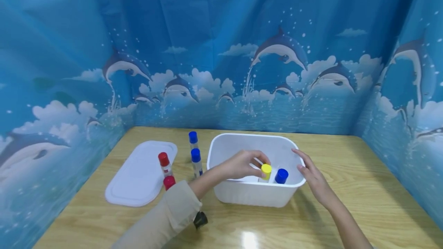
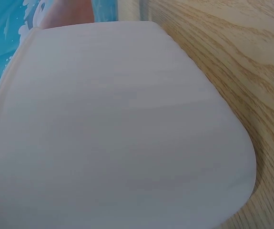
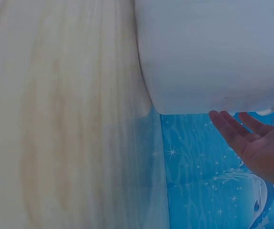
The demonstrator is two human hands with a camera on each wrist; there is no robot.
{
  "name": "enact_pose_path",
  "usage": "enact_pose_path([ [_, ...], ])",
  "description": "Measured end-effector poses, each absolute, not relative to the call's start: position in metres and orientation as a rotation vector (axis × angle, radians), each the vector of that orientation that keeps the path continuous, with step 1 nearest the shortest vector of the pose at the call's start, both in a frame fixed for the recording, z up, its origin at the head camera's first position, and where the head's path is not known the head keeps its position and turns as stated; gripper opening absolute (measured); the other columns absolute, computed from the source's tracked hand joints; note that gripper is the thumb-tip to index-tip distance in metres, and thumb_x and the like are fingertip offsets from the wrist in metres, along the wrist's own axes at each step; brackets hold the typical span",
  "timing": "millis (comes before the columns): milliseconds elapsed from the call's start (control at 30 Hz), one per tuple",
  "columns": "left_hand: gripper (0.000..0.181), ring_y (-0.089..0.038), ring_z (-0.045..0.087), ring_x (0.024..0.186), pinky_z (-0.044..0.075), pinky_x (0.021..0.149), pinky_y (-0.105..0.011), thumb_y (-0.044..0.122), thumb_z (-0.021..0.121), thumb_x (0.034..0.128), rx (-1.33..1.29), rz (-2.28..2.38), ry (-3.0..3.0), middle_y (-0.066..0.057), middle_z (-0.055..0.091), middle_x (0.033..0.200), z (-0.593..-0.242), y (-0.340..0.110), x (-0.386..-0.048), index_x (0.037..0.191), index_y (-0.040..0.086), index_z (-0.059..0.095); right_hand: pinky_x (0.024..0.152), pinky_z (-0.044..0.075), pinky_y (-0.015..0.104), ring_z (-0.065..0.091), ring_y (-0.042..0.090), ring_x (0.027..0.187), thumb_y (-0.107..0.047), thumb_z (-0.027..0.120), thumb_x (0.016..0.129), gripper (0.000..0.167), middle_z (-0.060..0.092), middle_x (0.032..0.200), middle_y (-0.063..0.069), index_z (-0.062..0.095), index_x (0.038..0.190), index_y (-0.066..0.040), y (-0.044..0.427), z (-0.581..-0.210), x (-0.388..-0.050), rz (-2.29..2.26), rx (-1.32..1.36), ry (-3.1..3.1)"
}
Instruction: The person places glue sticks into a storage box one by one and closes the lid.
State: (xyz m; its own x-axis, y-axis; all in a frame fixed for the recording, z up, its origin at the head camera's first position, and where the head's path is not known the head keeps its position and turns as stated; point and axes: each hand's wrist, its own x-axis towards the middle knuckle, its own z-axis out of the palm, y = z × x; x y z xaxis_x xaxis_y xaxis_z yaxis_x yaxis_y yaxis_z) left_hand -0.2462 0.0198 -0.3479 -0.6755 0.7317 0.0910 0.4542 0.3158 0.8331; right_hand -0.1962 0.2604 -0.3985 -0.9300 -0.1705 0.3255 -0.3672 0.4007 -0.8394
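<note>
My left hand point(image 1: 243, 164) reaches into a white plastic bin point(image 1: 249, 197) and pinches a yellow-capped glue stick point(image 1: 266, 170) between thumb and fingers. Right beside it in the bin stands a blue-capped glue stick point(image 1: 282, 176). At the bin's right end, my right hand point(image 1: 315, 180) rests on the rim with its fingers spread. Those fingers lie fairly straight against the bin's outer wall point(image 3: 213, 57) in the right wrist view. The left wrist view shows mostly the bin's side point(image 2: 117, 124), so what the left hand holds is hidden there.
Left of the bin stand two blue-capped glue sticks point(image 1: 196, 161) and two red-capped ones point(image 1: 165, 164), one partly behind my left sleeve. A white lid point(image 1: 138, 176) lies flat at the left of the wooden table point(image 1: 346, 164). Dolphin-print curtains point(image 1: 214, 49) surround the table.
</note>
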Motion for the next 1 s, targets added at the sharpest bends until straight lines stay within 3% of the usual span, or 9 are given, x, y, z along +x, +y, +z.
enact_pose_path([
  [133,0.026,-0.01,0.062,0.086,0.05,0.071,-0.017,-0.003,0.072,0.0761,1.093,1.273,2.263,-0.003,0.063,0.094,-0.349,0.0205,-0.2462,0.1,0.002,0.062,0.092,0.039,0.04,0.032,0.045,0.122,-0.011,0.034,0.099,0.042,0.024,0.143,0.025,0.029,0.14,-0.001,0.26,-0.3987,-0.196,1.514,0.51,-2.452],
  [233,0.026,-0.011,0.062,0.087,0.05,0.071,-0.017,-0.004,0.072,0.0759,1.099,1.259,2.256,-0.005,0.063,0.094,-0.3498,0.0212,-0.2465,0.1,0.0,0.061,0.088,0.036,0.018,0.033,0.043,0.122,-0.009,0.034,0.099,0.041,0.025,0.143,0.024,0.03,0.139,-0.001,0.26,-0.3986,-0.1957,1.497,0.524,-2.447],
  [333,0.027,-0.011,0.062,0.087,0.05,0.071,-0.016,-0.003,0.072,0.0764,1.087,1.237,2.262,-0.003,0.063,0.095,-0.3505,0.022,-0.2472,0.1,0.001,0.061,0.086,0.032,0.011,0.032,0.043,0.122,-0.01,0.034,0.099,0.041,0.025,0.143,0.024,0.03,0.139,-0.001,0.2601,-0.3986,-0.1951,1.501,0.523,-2.444],
  [700,0.027,-0.006,0.059,0.091,0.048,0.074,-0.015,0.003,0.072,0.0787,1.1,1.148,2.287,0.003,0.061,0.097,-0.3491,0.0212,-0.2481,0.103,0.006,0.06,0.086,0.035,0.015,0.033,0.044,0.122,-0.011,0.034,0.099,0.042,0.024,0.143,0.024,0.029,0.14,-0.002,0.261,-0.3986,-0.1966,1.478,0.507,-2.473],
  [833,0.028,-0.007,0.058,0.093,0.047,0.075,-0.015,0.004,0.071,0.0797,1.092,1.127,2.289,0.003,0.061,0.099,-0.3478,0.0209,-0.2475,0.104,0.007,0.059,0.092,0.039,0.035,0.033,0.044,0.122,-0.011,0.034,0.1,0.042,0.024,0.144,0.024,0.029,0.141,-0.002,0.261,-0.3981,-0.1962,1.475,0.499,-2.479],
  [933,0.029,-0.007,0.058,0.094,0.048,0.075,-0.015,0.004,0.071,0.0801,1.085,1.126,2.285,0.002,0.061,0.102,-0.3481,0.0208,-0.2477,0.106,0.008,0.059,0.092,0.034,0.054,0.031,0.044,0.123,-0.012,0.034,0.1,0.043,0.023,0.144,0.025,0.028,0.141,-0.002,0.2608,-0.3981,-0.196,1.485,0.5,-2.477],
  [1000,0.03,-0.007,0.057,0.095,0.048,0.075,-0.015,0.005,0.071,0.0802,1.08,1.125,2.283,0.002,0.06,0.103,-0.3489,0.0209,-0.2481,0.107,0.008,0.058,0.093,0.034,0.054,0.031,0.044,0.123,-0.012,0.034,0.1,0.043,0.023,0.144,0.024,0.028,0.141,-0.002,0.2607,-0.3985,-0.1957,1.488,0.499,-2.475],
])
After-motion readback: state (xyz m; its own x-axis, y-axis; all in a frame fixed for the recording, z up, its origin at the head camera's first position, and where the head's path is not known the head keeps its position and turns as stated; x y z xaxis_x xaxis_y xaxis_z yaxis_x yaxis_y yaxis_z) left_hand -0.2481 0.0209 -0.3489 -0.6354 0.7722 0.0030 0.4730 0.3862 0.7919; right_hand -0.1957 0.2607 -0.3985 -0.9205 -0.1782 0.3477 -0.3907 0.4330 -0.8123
